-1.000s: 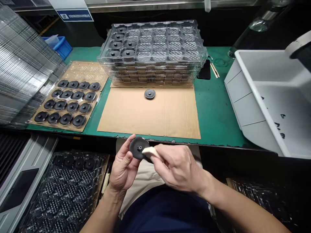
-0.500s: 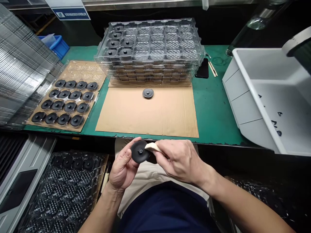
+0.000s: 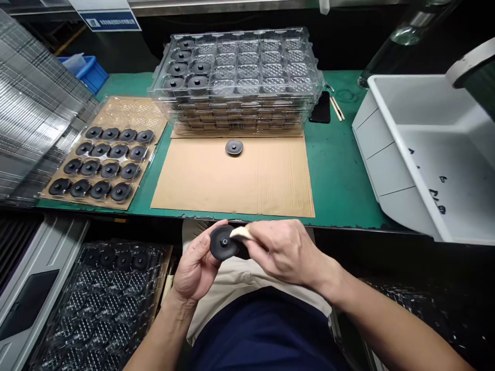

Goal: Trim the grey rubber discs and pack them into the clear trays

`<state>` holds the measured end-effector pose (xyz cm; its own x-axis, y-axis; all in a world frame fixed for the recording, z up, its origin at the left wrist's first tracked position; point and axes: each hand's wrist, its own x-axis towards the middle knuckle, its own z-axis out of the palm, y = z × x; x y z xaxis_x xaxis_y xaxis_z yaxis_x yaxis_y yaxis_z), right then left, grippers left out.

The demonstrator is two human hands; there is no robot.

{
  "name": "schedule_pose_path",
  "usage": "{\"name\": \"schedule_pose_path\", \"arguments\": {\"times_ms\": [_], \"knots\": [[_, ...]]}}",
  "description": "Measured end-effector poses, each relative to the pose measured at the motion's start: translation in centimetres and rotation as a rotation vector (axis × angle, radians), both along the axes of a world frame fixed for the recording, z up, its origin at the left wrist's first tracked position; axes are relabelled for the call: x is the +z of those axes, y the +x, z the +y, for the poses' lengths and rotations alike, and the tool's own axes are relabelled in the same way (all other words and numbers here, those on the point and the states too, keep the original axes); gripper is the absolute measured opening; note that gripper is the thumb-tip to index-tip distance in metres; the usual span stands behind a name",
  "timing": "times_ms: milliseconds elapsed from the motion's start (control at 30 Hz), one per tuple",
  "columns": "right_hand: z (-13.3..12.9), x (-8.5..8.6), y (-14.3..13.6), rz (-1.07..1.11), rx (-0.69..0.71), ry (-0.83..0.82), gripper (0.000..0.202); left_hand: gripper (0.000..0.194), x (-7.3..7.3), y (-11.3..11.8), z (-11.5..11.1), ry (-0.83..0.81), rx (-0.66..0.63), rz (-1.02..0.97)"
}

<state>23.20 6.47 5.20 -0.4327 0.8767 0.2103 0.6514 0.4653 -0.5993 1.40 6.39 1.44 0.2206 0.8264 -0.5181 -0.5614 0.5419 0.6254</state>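
Between the thumb and fingers of my left hand (image 3: 198, 260) is a round black disc (image 3: 223, 247) with a small raised knob at its middle. My right hand (image 3: 282, 250) pinches a folded cream-coloured cloth (image 3: 241, 233), whose tip touches the disc's right edge. Both hands are over my lap, just in front of the table edge. Another black disc (image 3: 234, 148) lies alone on the cardboard sheet (image 3: 232, 190) beyond them. What my right fingertips do behind the cloth is partly hidden.
A stack of clear plastic trays (image 3: 235, 111) stands behind the cardboard, its top tray partly filled with discs. To the left lies a clear tray (image 3: 131, 111) with rows of discs. At right is a white bin (image 3: 373, 149); a phone (image 3: 320, 108) lies near the stack.
The hands, disc and cloth keep almost the same position. The whole view has shifted very slightly; the cloth stays at the disc's right edge.
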Motion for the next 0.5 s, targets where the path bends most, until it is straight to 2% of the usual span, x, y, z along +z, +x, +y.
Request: {"name": "schedule_pose_path", "arguments": {"times_ms": [67,167,233,333,500], "knots": [[-0.06,-0.04,0.01,-0.010,-0.013,0.007,0.026,0.039,0.05,0.01,0.02,-0.007,0.008,0.004],[-0.23,-0.06,-0.08,0.006,0.043,0.013,0.025,0.040,0.16,-0.01,0.00,0.001,0.013,-0.008],[-0.22,-0.09,-0.11,-0.024,0.011,0.041,0.025,0.038,0.16,-0.08,-0.03,0.002,-0.002,-0.015],[0.00,-0.10,-0.07,-0.080,-0.005,0.103,0.025,0.036,0.03,-0.29,-0.06,0.010,-0.083,-0.047],[0.32,0.45,-0.13,-0.118,0.126,0.174,0.024,0.036,-0.43,-0.66,-0.07,-0.001,-0.207,-0.099]]}}
